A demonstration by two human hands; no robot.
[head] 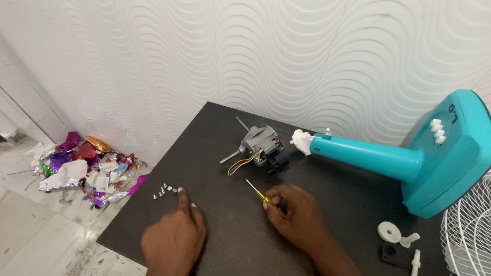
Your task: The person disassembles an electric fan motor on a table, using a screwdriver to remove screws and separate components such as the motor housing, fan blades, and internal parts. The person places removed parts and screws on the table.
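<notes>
Left hand (174,238) flat (fingertip at screws (163,191)), right hand (297,215) gripping screwdriver (262,196)

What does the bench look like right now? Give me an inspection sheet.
Surface: dark table, set against a wavy white wall.
Job's things: small screws in a loose cluster; yellow-handled screwdriver; grey fan motor; teal fan stand lying on its side.
Clutter: white plastic knobs and pin near the table's right edge; white wire grille.
Grippers: left hand fingertip at the screws; right hand holding the screwdriver.
Cables: coloured wires trailing from the motor.
Surroundings: crumpled foil wrappers on the tiled floor.
</notes>
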